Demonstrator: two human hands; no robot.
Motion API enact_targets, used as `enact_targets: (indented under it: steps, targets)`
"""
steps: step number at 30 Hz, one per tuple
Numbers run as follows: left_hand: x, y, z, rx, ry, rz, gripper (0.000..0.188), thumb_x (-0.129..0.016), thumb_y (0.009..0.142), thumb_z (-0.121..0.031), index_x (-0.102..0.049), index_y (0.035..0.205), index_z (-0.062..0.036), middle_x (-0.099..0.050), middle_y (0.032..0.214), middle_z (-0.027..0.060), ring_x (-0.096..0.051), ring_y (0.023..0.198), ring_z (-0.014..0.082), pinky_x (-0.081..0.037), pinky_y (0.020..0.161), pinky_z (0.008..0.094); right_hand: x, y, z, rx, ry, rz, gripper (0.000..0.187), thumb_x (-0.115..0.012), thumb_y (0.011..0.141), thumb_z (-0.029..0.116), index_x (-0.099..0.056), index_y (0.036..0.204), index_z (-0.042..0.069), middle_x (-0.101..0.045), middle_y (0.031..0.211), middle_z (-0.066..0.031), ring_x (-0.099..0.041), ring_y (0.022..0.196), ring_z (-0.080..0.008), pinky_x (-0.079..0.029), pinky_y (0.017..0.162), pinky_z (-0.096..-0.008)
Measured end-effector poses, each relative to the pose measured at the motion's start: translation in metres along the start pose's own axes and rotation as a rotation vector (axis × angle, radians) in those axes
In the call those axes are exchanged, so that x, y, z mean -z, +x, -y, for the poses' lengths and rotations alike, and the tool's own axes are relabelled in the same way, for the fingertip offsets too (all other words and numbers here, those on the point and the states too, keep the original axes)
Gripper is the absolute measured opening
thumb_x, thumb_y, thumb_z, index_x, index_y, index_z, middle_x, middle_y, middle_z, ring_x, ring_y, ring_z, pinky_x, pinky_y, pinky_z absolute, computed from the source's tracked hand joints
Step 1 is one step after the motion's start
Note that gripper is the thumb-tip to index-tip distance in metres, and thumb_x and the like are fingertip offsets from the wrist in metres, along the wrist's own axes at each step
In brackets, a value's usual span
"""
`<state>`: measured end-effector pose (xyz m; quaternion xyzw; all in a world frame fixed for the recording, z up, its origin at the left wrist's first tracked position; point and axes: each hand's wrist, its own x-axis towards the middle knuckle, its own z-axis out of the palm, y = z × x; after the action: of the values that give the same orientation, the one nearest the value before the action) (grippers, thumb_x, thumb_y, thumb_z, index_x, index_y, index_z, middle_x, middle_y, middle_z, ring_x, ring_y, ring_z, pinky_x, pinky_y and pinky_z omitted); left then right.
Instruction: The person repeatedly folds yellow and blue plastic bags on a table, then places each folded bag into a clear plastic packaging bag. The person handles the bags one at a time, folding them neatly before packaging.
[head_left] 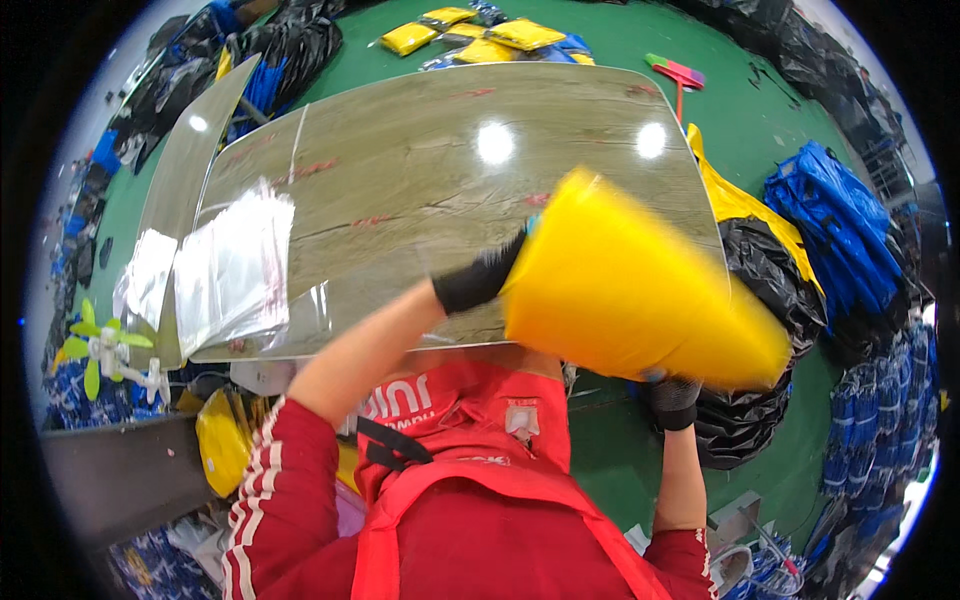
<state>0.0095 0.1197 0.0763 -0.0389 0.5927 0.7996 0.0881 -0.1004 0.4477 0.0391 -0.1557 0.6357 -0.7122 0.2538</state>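
A bright yellow folded sheet of fabric or plastic (630, 285) spans the space between my hands, blurred by motion, above the table's right front corner. My left hand (488, 268), in a black glove, grips its left edge; the fingertips are partly covered by the sheet. Below the sheet, my right hand (670, 393), also gloved, holds its lower edge, with most of its fingers tucked behind. A stack of clear plastic bags (240, 262) lies on the left part of the wood-patterned table (400, 150).
Several yellow packets (525, 35) lie on the green floor beyond the table. A red broom (678, 72) stands at the far right corner. Black sacks (755, 250) and a blue bundle (835, 220) sit at right. At left is a small green-bladed fan (105, 342).
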Motion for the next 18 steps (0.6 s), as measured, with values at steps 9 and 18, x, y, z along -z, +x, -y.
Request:
enact_targets:
  steps: [9,18]
  targets:
    - [0.032,-0.132,0.094,0.132,1.707,-1.109,0.056,-0.053,0.091,-0.042,-0.048,0.134,-0.0064,-0.038,0.144,0.0241,-0.030,0.137,0.0417,-0.019,0.112,0.0565,-0.016,-0.011,-0.039,-0.400,0.280,0.064,0.055,-0.066,0.091,0.029,-0.049,0.133,-0.001,-0.060,0.126,-0.0109,-0.059,0.112,-0.0224,-0.046,0.098,-0.0367]
    - [0.052,-0.018,-0.024,0.291,1.818,-0.123,0.044,-0.052,0.092,-0.040,-0.057,0.127,-0.0145,-0.043,0.144,0.0160,-0.032,0.138,0.0383,-0.014,0.115,0.0555,-0.009,0.001,-0.014,-0.517,0.071,0.316,0.047,-0.068,0.088,0.021,-0.055,0.127,-0.003,-0.064,0.119,-0.0091,-0.062,0.104,-0.0154,-0.049,0.092,-0.0299]
